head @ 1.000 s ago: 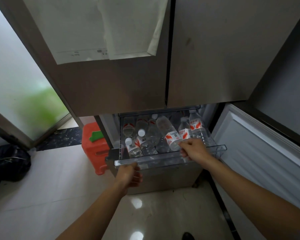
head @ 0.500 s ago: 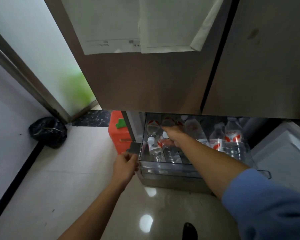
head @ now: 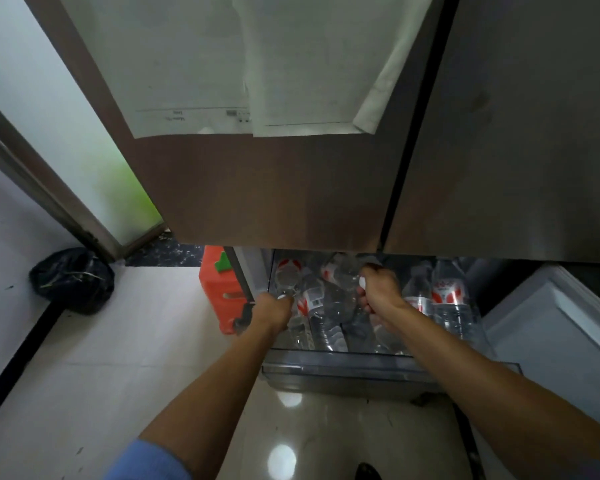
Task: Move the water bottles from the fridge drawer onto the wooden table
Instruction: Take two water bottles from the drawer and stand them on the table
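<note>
Looking down into an open fridge drawer [head: 343, 367] near the floor, packed with clear water bottles [head: 447, 296] with red and white labels, lying close together. Two bare arms reach into it. The left hand [head: 274, 311] is at the drawer's left end, fingers curled round the top of a left bottle [head: 284, 297], its white cap peeping out. The right hand [head: 378, 291] is mid-drawer, fingers wrapped round the neck of a middle bottle [head: 362, 282], white cap showing. Above are closed fridge doors [head: 274, 195] with papers [head: 205, 64] stuck on. A red box [head: 219, 289] stands just left of the drawer, and a black bag [head: 73, 278] sits farther left on the floor [head: 118, 358].
</note>
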Available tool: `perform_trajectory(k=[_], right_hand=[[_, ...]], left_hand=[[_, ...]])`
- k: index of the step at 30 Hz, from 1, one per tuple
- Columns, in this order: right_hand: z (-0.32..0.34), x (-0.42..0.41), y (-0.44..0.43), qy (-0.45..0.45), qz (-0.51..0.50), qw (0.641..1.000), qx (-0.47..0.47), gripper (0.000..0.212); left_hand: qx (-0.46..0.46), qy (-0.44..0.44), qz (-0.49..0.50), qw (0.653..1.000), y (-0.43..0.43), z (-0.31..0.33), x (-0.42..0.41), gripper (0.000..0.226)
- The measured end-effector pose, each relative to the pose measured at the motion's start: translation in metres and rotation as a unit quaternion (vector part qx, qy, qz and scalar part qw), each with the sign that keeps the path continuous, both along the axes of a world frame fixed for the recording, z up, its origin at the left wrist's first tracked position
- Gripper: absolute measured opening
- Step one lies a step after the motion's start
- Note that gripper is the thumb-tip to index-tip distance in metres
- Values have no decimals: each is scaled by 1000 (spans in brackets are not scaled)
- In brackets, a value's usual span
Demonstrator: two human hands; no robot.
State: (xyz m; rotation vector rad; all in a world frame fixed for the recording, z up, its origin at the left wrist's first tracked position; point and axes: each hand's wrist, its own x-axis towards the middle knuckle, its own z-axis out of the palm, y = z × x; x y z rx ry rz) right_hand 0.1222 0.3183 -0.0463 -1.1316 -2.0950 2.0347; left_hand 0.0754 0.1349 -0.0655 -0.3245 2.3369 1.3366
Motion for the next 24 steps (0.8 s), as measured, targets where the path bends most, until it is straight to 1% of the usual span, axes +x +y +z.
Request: perform_trajectory(k=[2,3,4,5,6,8,10,13,15,17,19,24], right_hand=[[5,21,10,13,9,1000,11,26],[6,31,15,18,14,1000,15,25],[8,41,18,25,15,999,16,24],[9,51,22,35,12,999,18,24],[10,59,25,46,6,999,24,27],[11,71,31,65,-13,997,50,29],[14,79,35,79,-26,992,96,29],[26,87,37,79,-33,979,183,26],[36,91,35,80,-19,961,264,22],[45,94,32,84,2,934,348,21],[51,96,28,84,14,907,412,22],[70,101,18,86,42,857,507,22]], left_hand=[[-5,1,9,1000,15,-10,-4,17],[-20,1,8,1000,21,-15,-6,26],[-43,-3,4,999,25,-25,-9,39],[-65,6,-1,998,28,-27,-9,47],[-87,20,-6,996,30,-33,-11,47],[-121,60,-24,991,32,-32,-8,39],[-155,116,-50,980,32,-32,-4,32],[-210,199,-85,954,27,-22,-3,27],[-234,236,-107,937,18,-11,-9,25],[-251,275,-137,918,7,1,-14,24],[-252,319,-163,899,-4,16,-12,23],[-270,384,-205,859,-27,56,-5,25]])
